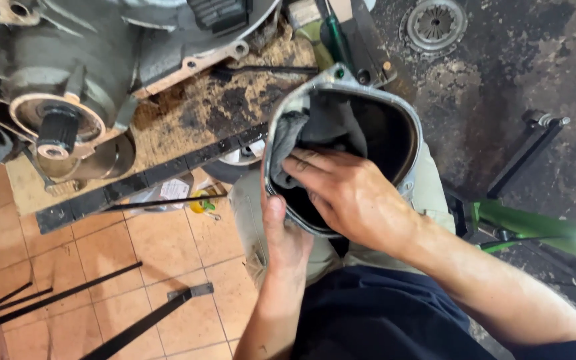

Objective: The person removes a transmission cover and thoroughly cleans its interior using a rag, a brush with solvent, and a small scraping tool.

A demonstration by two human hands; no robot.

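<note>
Grey rag (pixel 295 137) pressed by right hand (pixel 348 193) fingers inside the metal cover (pixel 405 133), left hand (pixel 285 240) gripping its rim; wiping seems underway, steady support needed

The cover (pixel 408 143) is dull grey cast metal with a blackened, matt inside, the rag (pixel 288 137) in it soft, grimy grey cloth, the engine case (pixel 68 60) rough greasy metal, the board (pixel 195 113) stained chipboard, the floor tiles (pixel 161 247) smooth, slightly glossy orange ceramic.
</note>
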